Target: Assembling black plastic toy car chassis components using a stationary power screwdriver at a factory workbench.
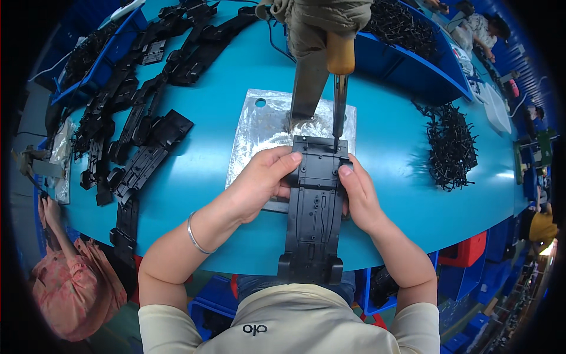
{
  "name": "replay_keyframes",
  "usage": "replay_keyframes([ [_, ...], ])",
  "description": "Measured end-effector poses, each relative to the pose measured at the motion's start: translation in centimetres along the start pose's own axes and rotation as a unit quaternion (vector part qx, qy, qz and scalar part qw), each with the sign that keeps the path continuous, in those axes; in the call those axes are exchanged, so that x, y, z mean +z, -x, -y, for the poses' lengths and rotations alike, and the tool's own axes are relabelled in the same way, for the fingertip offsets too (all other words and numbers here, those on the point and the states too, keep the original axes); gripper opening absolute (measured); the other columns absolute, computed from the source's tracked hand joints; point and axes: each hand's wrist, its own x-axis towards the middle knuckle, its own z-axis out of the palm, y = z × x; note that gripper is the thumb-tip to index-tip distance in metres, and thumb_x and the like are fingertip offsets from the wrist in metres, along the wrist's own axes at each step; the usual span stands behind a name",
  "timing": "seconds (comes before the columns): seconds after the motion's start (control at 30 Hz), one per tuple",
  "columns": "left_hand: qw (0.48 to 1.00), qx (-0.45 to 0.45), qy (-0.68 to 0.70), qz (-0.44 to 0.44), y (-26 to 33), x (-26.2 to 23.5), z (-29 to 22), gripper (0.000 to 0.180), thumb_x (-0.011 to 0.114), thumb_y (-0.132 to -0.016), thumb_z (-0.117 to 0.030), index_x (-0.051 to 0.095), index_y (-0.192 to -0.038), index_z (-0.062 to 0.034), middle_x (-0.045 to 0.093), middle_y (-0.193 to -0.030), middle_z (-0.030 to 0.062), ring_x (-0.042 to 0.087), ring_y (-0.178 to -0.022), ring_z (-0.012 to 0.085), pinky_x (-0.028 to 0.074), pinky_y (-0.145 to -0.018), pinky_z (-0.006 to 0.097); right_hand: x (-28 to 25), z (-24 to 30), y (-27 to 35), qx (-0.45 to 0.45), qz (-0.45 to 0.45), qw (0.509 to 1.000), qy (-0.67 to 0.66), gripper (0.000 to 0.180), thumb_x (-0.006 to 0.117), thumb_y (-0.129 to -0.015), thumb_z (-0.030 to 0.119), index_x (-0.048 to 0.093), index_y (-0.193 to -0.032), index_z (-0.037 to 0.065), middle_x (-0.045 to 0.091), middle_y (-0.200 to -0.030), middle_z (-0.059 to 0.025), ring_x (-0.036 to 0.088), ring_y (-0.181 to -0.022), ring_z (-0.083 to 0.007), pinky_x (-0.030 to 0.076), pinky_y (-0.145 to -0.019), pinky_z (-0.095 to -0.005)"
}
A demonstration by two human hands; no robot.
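Observation:
Both my hands grip a long black plastic chassis part (315, 215) by its far end. My left hand (265, 177) holds the left edge, thumb on top and fingers curled beneath. On the opposite edge my right hand (358, 192) has its thumb on top; its other fingers are mostly hidden. The part's far end lies over a scuffed metal plate (250, 133), and its near end reaches toward my body. A soldering iron (340, 97) with a wooden handle hangs upright, its tip at or just above the part's far right corner. Beside it stands a metal bracket (309, 85).
Similar black chassis parts (153, 150) cover the table's left side. A pile of thin black pieces (451, 147) lies on the right. Blue bins (401, 68) with more pieces stand at the back. Another person's hand (50, 212) is at far left.

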Motion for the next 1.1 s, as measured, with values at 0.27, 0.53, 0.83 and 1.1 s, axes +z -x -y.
replay_keyframes([
  [0.27,1.000,0.005,-0.010,0.004,0.19,-0.09,-0.34,0.032,0.041,-0.082,-0.025,0.047,-0.094,0.0035,0.053,-0.086,0.0090,0.054,-0.076,0.0134,0.048,-0.064,0.027,0.22,-0.37,-0.17,-0.074,-0.013,0.997,0.011,0.035,0.033,-0.084,0.025,0.036,-0.104,-0.004,0.051,-0.082,-0.0110,0.047,-0.074,-0.0147,0.038,-0.068,-0.0270],
  [0.53,1.000,0.012,-0.006,-0.002,0.06,-0.04,-0.31,0.031,0.039,-0.083,-0.024,0.047,-0.095,0.0034,0.054,-0.084,0.0084,0.055,-0.074,0.0131,0.047,-0.065,0.027,0.18,-0.45,-0.26,-0.066,-0.014,0.998,0.013,0.039,0.033,-0.084,0.026,0.035,-0.104,-0.006,0.050,-0.080,-0.0105,0.045,-0.071,-0.0134,0.038,-0.064,-0.0258],
  [0.83,1.000,0.008,-0.006,-0.005,0.09,-0.07,-0.35,0.029,0.039,-0.083,-0.024,0.048,-0.092,0.0021,0.054,-0.082,0.0072,0.055,-0.072,0.0114,0.047,-0.063,0.025,0.23,0.26,0.02,-0.010,-0.004,1.000,-0.017,0.033,0.035,-0.084,0.027,0.038,-0.101,-0.001,0.045,-0.063,-0.0022,0.036,-0.048,-0.0059,0.030,-0.040,-0.0204],
  [1.1,1.000,0.010,-0.003,-0.005,0.04,-0.06,-0.51,0.028,0.040,-0.083,-0.024,0.048,-0.089,0.0017,0.054,-0.080,0.0070,0.055,-0.071,0.0114,0.048,-0.062,0.025,0.26,0.00,-0.22,-0.043,-0.009,0.999,-0.008,0.033,0.035,-0.084,0.027,0.038,-0.097,-0.004,0.046,-0.060,-0.0039,0.038,-0.048,-0.0077,0.030,-0.041,-0.0222],
])
